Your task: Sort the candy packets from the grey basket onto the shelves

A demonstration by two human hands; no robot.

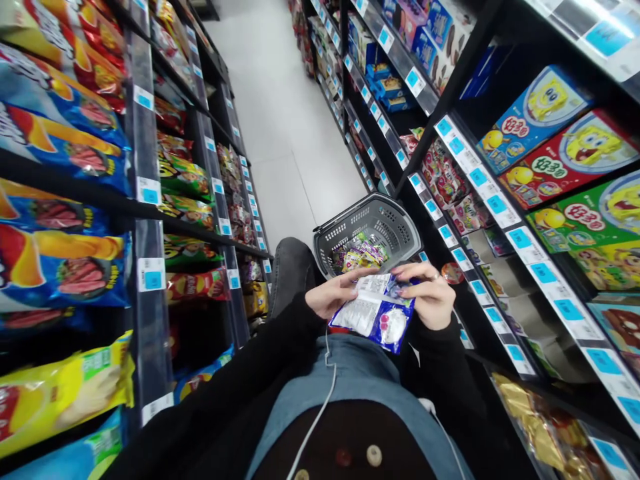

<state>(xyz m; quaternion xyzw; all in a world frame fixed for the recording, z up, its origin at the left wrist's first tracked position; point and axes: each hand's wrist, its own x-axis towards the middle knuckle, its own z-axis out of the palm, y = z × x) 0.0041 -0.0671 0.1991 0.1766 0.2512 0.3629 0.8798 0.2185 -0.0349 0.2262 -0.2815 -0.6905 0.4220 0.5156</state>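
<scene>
From my remote seat I see the blue-and-white snack packet (377, 310) just below and right of the frame's centre, its printed back facing up at my camera. Its long axis seems to run left to right, dipping toward the lower right; the lower edge slants the same way. My left hand (333, 297) is nearly closed, pinching the packet's upper-left edge with the thumb on top. My right hand (430, 293) is half curled, its bent fingers on the upper-right corner; I cannot tell how firmly. Just above sits a grey shopping basket (403, 243) with small colourful packets (363, 257) inside. SpongeBob boxes (573, 157) fill the upper right.
</scene>
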